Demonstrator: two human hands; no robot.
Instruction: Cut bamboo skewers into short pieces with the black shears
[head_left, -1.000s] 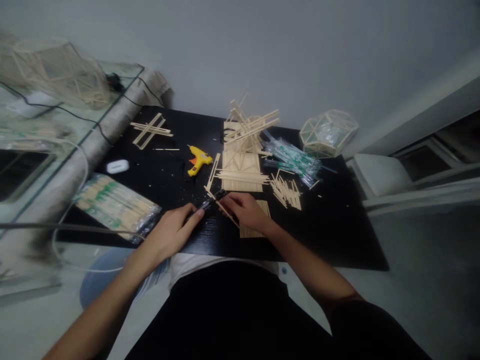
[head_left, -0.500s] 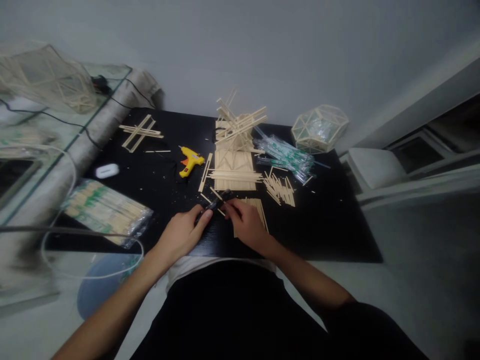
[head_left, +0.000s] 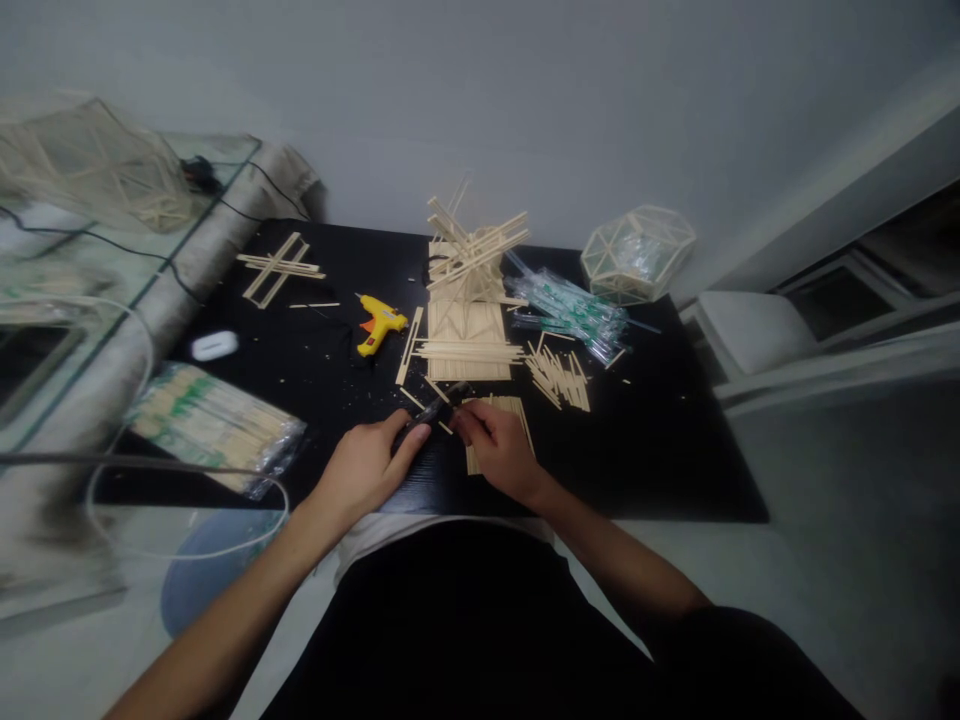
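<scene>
My left hand [head_left: 371, 460] is closed around a narrow black tool [head_left: 431, 410] that slants up to the right; its kind is too dark to tell. My right hand [head_left: 499, 440] has its thumb and fingers pinched together beside the tool's far end. What those fingers hold is hidden. A thin wooden stick [head_left: 437, 389] shows just above the tool. Below the right hand lies a flat row of wooden sticks [head_left: 517, 410]. Beyond both hands, a bundle of sticks [head_left: 472, 351] rests across a larger slatted wooden panel [head_left: 469, 371].
A yellow glue gun [head_left: 381, 323], crossed stick frames [head_left: 281, 268] and a white case [head_left: 214, 345] lie left on the black table [head_left: 637, 450]. Packed sticks [head_left: 217, 420] lie nearer. At right are short sticks [head_left: 559, 375], plastic packets [head_left: 574, 310] and a wooden polyhedron frame [head_left: 637, 255].
My right fingers have shifted slightly to the right along the tool's far end. My left hand keeps its grip, and the things on the table stay put.
</scene>
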